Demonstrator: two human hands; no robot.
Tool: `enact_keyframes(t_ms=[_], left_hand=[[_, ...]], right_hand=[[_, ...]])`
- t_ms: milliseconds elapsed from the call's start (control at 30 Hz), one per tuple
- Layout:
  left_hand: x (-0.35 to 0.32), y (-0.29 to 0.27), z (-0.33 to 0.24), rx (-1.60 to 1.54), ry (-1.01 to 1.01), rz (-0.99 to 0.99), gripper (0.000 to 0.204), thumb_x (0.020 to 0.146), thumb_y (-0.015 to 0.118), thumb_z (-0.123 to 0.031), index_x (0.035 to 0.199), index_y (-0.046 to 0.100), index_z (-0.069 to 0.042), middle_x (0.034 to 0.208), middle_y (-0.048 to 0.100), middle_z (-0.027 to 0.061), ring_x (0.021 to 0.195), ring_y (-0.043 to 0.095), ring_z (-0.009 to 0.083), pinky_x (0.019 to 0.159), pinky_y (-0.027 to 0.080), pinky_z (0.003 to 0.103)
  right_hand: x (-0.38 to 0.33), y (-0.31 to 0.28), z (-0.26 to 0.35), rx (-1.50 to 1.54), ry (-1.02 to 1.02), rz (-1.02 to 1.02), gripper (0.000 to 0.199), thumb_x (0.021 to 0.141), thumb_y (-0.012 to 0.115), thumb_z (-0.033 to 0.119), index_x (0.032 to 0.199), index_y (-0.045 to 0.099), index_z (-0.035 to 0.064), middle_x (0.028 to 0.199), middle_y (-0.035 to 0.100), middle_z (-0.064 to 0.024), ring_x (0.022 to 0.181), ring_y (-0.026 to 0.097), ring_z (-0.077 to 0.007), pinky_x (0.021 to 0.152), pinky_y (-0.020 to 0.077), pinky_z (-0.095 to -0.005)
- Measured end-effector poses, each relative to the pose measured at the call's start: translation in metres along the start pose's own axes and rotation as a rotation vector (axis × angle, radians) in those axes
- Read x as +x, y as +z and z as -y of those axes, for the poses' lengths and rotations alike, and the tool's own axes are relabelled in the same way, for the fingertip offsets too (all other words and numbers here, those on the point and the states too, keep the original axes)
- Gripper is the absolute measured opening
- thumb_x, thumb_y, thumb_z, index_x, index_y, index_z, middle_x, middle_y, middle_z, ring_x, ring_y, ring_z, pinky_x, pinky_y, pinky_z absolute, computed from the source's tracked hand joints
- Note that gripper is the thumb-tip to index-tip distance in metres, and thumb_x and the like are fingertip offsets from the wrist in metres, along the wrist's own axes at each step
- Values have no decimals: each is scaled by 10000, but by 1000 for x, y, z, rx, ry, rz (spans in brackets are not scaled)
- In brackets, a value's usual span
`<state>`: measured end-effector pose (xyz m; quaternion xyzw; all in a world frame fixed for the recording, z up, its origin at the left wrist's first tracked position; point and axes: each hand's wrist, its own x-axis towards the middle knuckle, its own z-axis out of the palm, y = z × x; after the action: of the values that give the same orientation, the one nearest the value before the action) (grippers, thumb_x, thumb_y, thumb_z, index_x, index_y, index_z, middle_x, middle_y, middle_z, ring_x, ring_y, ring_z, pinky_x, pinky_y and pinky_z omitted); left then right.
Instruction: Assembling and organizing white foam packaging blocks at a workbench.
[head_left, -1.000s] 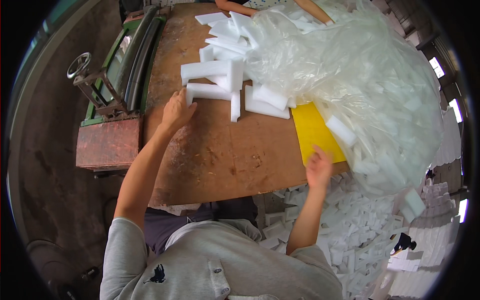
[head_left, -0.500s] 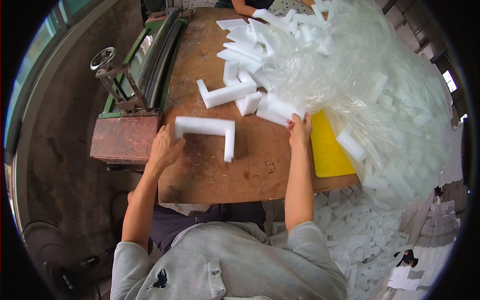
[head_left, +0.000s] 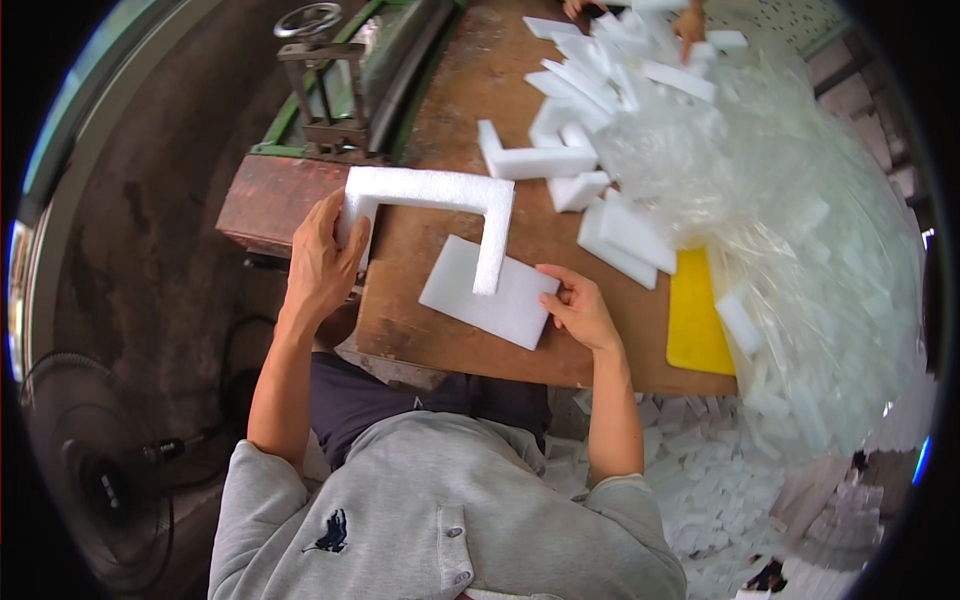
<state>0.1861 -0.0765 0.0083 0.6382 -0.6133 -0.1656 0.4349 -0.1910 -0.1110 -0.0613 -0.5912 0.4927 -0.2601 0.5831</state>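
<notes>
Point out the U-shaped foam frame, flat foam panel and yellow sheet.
U-shaped foam frame [head_left: 430, 190]: head view, middle of its upper bar.
Flat foam panel [head_left: 491, 313]: head view, near its centre.
Yellow sheet [head_left: 697, 318]: head view, its exposed face.

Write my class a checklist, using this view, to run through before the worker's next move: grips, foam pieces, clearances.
1. Left hand has a grip on the frame, at its left leg: ok.
2. Right hand has a grip on the sheet, at its right edge: ok.
3. Frame and sheet apart: cannot tell; the frame's right leg overlaps the sheet in this view, but contact is unclear.
4. Sheet lifted off the table: cannot tell from above.
5. Both hands clear of the yellow board: ok; it lies right of the right hand.
6. Co-worker's hand clear of both hands: ok; it is by the foam pile's far end.
</notes>
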Motion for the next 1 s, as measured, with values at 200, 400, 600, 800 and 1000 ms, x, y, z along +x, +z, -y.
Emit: enact_keyframes(t_ms=[200,400,600,800,1000], left_hand=[[-16,-72,53,181,-92,-239,381,930,666,-137,1269,617,29,1045,688,197,923,682,289,827,528,370],[57,-176,137,394,-200,-455,364,943,645,-216,1216,657,23,902,693,176,816,663,196,759,522,344],[170,-166,203,450,-231,-288,407,898,674,-328,1199,689,-55,1006,729,194,950,711,363,807,533,440],[223,-126,211,456,-244,-80,416,884,653,-324,1215,695,-75,1033,727,218,1006,708,367,863,546,442],[242,-104,233,391,-237,-64,412,896,631,-344,1196,691,-68,1005,724,221,990,711,366,857,545,448]], right_hand=[[39,38,38,-747,-332,-364,461,836,819,241,1220,687,23,1059,626,-138,866,656,-323,759,539,-429],[69,43,77,-564,-300,-86,427,838,809,144,1226,680,20,1033,607,-135,876,636,-303,779,538,-425],[148,27,83,-1368,-791,-264,527,823,754,80,1329,611,77,1311,516,-176,1274,481,-388,1096,366,-549],[154,25,99,-1408,-720,-229,507,844,735,76,1337,618,77,1358,530,-188,1360,444,-400,1134,355,-543],[193,68,128,-600,-478,10,400,892,728,122,1251,652,-37,1105,671,-189,1001,664,-340,901,538,-409]])
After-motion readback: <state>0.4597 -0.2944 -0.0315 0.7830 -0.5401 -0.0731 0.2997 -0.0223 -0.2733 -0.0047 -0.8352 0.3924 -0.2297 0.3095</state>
